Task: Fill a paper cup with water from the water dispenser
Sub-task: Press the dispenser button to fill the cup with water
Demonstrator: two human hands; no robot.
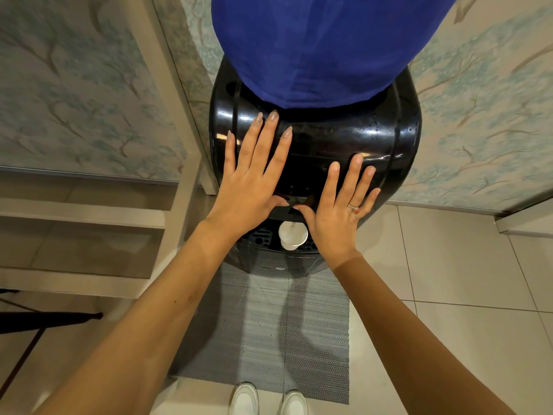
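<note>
A glossy black water dispenser (386, 136) stands in front of me with a large bottle under a blue cover (317, 43) on top. A white paper cup (292, 235) stands upright on the dispenser's drip tray (261, 236), below the spout area. My left hand (254, 181) lies flat with spread fingers over the dispenser's front top, its thumb near the middle controls. My right hand (341, 211) is also flat and spread, just right of the cup and above it, thumb pointing toward the left thumb. Neither hand holds anything.
A grey ribbed mat (263, 330) lies on the tiled floor under the dispenser. My white shoes (269, 399) stand at its near edge. A beige shelf unit (89, 217) is on the left. Patterned wallpaper (478, 115) covers the wall behind.
</note>
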